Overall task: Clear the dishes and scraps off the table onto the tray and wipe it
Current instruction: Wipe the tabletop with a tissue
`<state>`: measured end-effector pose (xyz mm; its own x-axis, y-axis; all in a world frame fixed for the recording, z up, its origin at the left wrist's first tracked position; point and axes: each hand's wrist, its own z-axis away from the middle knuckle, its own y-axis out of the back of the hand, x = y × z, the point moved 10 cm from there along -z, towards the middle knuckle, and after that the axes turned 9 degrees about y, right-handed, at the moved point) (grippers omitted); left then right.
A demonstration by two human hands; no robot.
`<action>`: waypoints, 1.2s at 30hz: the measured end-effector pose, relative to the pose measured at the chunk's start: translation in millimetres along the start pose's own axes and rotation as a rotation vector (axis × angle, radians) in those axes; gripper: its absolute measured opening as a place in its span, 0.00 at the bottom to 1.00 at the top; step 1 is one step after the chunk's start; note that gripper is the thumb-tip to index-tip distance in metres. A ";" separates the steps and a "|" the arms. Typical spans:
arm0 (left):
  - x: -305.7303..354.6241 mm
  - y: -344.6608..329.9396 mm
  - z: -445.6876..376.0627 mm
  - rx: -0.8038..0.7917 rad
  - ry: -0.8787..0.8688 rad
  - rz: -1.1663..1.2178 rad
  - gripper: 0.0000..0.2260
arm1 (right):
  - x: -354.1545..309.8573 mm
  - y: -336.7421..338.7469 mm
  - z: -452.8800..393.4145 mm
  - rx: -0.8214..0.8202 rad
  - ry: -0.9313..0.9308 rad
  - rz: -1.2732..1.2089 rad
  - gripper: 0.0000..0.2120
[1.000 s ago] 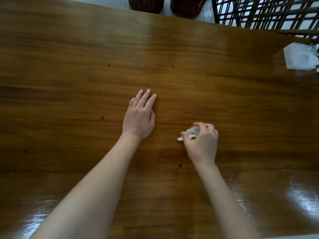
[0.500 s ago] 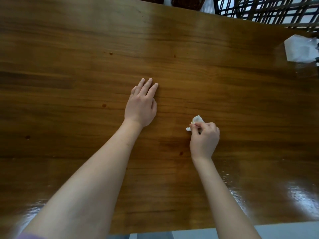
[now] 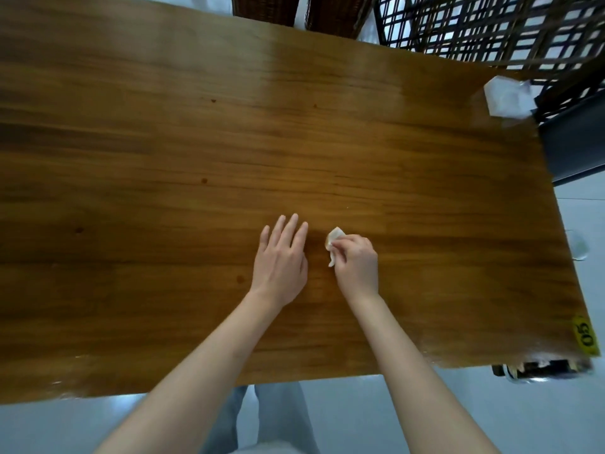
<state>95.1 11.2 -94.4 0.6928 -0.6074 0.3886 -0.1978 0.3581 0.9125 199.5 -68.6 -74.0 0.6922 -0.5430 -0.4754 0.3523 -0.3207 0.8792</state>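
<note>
The glossy brown wooden table point(image 3: 196, 142) fills the head view. My right hand point(image 3: 357, 265) pinches a small crumpled white tissue point(image 3: 334, 239) against the tabletop near the middle. My left hand point(image 3: 283, 263) lies flat on the wood just to the left of it, fingers straight and together, a short gap apart from the tissue. A white tissue pack point(image 3: 507, 96) sits at the table's far right corner. No tray or dishes are in view.
Two dark wicker baskets point(image 3: 294, 8) stand beyond the far edge. A black lattice chair point(image 3: 491, 24) is at the far right. A yellow "05" sticker point(image 3: 586, 335) marks the near right corner, with a dark cluttered object point(image 3: 543, 370) just below it. Pale floor lies beneath.
My right hand has slid the tissue left, closer to my left hand. The camera has pulled back, so the near table edge and my legs now show.
</note>
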 end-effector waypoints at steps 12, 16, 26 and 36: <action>-7.9 -26.6 16.5 -0.043 -0.037 -0.171 0.25 | -13.6 -3.9 42.9 -0.093 0.223 0.093 0.10; -8.2 -27.4 15.3 -0.039 -0.034 -0.186 0.25 | -2.7 -2.3 9.3 -0.034 0.133 0.126 0.10; -7.3 -23.6 20.7 -0.030 -0.019 -0.259 0.25 | -9.0 -0.3 54.4 -0.061 0.233 0.047 0.08; -116.0 39.2 60.5 0.023 0.160 -0.200 0.24 | -79.1 -19.1 50.0 -0.009 0.145 -0.089 0.08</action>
<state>-35.0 52.7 -96.0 0.8200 -0.5443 0.1770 -0.0604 0.2251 0.9725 106.6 -58.3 -54.7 0.7412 -0.3952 -0.5426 0.4212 -0.3556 0.8343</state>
